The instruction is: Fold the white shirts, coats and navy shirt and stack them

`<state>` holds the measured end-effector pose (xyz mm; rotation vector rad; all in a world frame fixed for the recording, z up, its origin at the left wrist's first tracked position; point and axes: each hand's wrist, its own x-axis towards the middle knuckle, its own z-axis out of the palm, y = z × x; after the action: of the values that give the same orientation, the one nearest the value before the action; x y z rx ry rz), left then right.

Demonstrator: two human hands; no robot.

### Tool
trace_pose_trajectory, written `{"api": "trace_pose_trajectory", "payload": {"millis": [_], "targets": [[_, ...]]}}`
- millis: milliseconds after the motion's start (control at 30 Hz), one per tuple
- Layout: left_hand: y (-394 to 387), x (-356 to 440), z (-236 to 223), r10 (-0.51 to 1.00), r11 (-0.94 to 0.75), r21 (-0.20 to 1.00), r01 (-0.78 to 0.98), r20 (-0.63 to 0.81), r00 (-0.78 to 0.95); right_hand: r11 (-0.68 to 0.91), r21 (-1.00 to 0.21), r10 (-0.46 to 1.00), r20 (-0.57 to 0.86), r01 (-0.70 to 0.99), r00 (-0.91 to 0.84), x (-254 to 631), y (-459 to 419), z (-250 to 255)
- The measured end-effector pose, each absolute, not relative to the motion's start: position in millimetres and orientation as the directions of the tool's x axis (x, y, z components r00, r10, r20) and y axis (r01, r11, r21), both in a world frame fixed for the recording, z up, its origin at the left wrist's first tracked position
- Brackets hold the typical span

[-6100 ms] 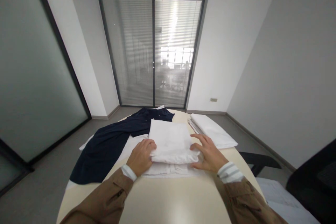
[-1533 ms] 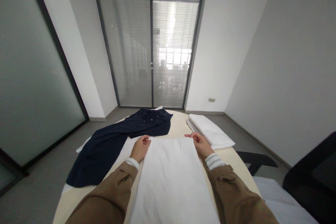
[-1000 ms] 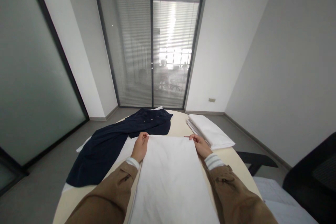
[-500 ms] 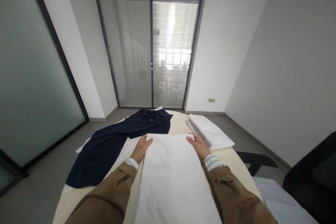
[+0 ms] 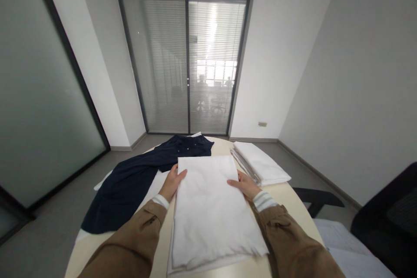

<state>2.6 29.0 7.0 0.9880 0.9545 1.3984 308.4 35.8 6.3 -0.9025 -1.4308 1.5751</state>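
Observation:
Between my hands is a white folded cloth (image 5: 208, 208), its far edge lifted toward the back and its near edge close to the front of the table. My left hand (image 5: 172, 181) grips its left side, thumb on top and fingers mostly hidden underneath. On the opposite side, my right hand (image 5: 246, 184) pinches the right edge the same way. Dark navy trousers (image 5: 130, 182) lie spread over white fabric to the left. A second folded white cloth (image 5: 262, 163) rests beyond my right hand.
A round cream table (image 5: 298, 217) holds all the cloth. To the right stands a black chair (image 5: 387, 217), its armrest (image 5: 321, 196) close to the table's edge. Pale sheets (image 5: 350, 243) lie below it. Behind is a glass door with blinds (image 5: 187, 65).
The white cloth has slid away from me, so its near edge now shows. My hands keep hold at its sides, now slightly below its far corners.

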Motion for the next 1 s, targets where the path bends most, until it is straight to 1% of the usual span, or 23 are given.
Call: {"api": "trace_pose_trajectory", "payload": {"millis": [100, 167, 200, 267, 367, 433, 533, 600, 733, 867, 1000], "targets": [[28, 0, 0, 0.984, 0.068, 0.953, -0.296, -0.014, 0.18, 0.012, -0.991, 0.947, 0.055, -0.136, -0.316, 312, 44, 1], [28, -2, -5, 0.963, 0.063, 0.969, -0.238, 0.004, 0.271, 0.041, -0.985, 0.964, 0.083, -0.167, -0.251, 314, 47, 1], [29, -2, -6, 0.96, 0.034, 0.976, -0.214, 0.028, 0.28, 0.046, -0.983, 0.969, 0.087, -0.179, -0.231, 315, 47, 1], [30, -2, -7, 0.97, -0.038, 0.984, -0.176, 0.079, 0.231, 0.021, -0.983, 0.967, 0.066, -0.181, -0.245, 317, 45, 4], [30, -2, -4, 0.982, -0.108, 0.984, -0.144, 0.128, 0.139, -0.047, -0.987, 0.943, 0.007, -0.155, -0.334, 319, 40, 7], [28, -2, -2, 0.975, -0.124, 0.979, -0.163, 0.15, 0.163, -0.055, -0.987, 0.933, 0.004, -0.152, -0.36, 321, 39, 6], [25, -3, -1, 0.947, -0.103, 0.973, -0.207, 0.159, 0.277, -0.022, -0.988, 0.94, 0.031, -0.152, -0.341, 324, 41, 0], [24, -4, -1, 0.94, -0.08, 0.97, -0.227, 0.15, 0.307, -0.002, -0.99, 0.94, 0.047, -0.144, -0.339, 326, 45, -3], [27, -6, -2, 0.952, -0.048, 0.962, -0.269, 0.125, 0.278, -0.002, -0.993, 0.933, 0.042, -0.122, -0.357, 331, 50, -5], [29, -5, -3, 0.972, 0.002, 0.959, -0.285, 0.066, 0.228, -0.011, -0.996, 0.95, 0.016, -0.086, -0.312, 333, 55, -8], [27, -3, -2, 0.981, 0.072, 0.932, -0.355, -0.002, 0.194, 0.062, -0.995, 0.966, 0.079, -0.075, -0.247, 333, 57, -12]]}}
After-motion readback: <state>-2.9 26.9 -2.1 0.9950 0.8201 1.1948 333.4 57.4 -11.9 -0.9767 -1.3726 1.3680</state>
